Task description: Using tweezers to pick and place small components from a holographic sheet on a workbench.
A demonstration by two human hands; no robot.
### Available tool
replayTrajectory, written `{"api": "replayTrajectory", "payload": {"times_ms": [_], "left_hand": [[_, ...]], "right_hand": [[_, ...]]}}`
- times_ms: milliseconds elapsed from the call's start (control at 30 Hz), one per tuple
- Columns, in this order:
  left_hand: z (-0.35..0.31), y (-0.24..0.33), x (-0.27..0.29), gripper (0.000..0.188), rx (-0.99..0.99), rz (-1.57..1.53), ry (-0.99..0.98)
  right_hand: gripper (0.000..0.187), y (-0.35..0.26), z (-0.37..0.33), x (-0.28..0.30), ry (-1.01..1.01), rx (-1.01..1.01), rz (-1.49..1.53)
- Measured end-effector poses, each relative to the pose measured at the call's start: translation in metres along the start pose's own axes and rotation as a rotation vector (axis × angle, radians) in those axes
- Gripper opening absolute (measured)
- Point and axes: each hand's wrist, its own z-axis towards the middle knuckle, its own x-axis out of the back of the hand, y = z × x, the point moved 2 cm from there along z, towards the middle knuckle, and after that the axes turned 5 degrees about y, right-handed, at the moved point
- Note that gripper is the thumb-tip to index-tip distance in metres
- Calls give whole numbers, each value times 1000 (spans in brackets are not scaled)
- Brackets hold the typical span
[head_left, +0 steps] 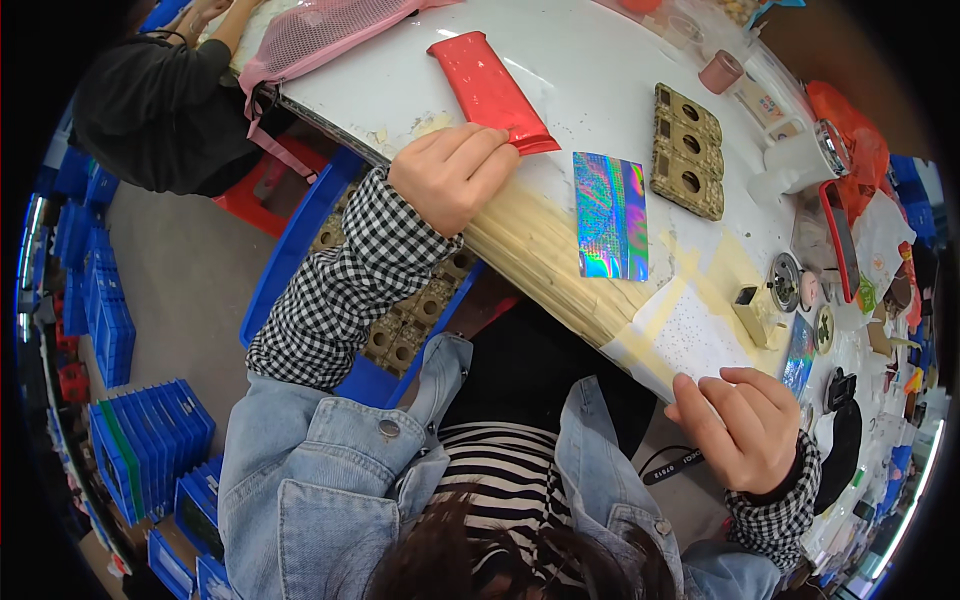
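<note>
**Left grip on red packet, right grip at bench front edge**

Head view: I've got the packet lying on the bench, near its left edge, angled away from me. Left fingers are bent over its near end. Thumb hidden, so I can't tell if that's a pinch or just contact. Right fingers are half curled by the near corner of a speckled white sheet; can't tell if they close on anything.

Obstacles: iridescent sheet just right of the left grip, lying flat. Camo panel with three round holes beyond it. Right side is crowded: beige block, round metal tin, white cup-like container, brown roll. Pink mesh bag overhangs the far left edge; a co-worker in a dark top sits past it.

Edges/room: yellow tape strips line the front edge, running diagonally between my two hands. Blue bin of camo parts sits below bench level, under the left forearm. I see white bench top between packet and camo panel. Blue crates stand on the floor, lower left.
</note>
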Motion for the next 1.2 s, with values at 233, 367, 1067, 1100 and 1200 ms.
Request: {"api": "replayTrajectory", "payload": {"times_ms": [233,367,1067,1100,1200], "left_hand": [[16,21,-6,16,65,-57,27],[22,23,-13,14,171,-52,-83],[-3,9,-13,13,883,-574,-50],[-1,8,-13,14,866,-566,-110],[5,5,-13,18,753,-500,-278]], "right_hand": [[19,12,30,-18,50,67,-17],[26,5,43,-18,-23,126,-3],[50,5,-87,34,328,-671,-72],[52,2,-98,35,355,-695,-99],[57,-5,-124,39,378,-775,-168]]}}
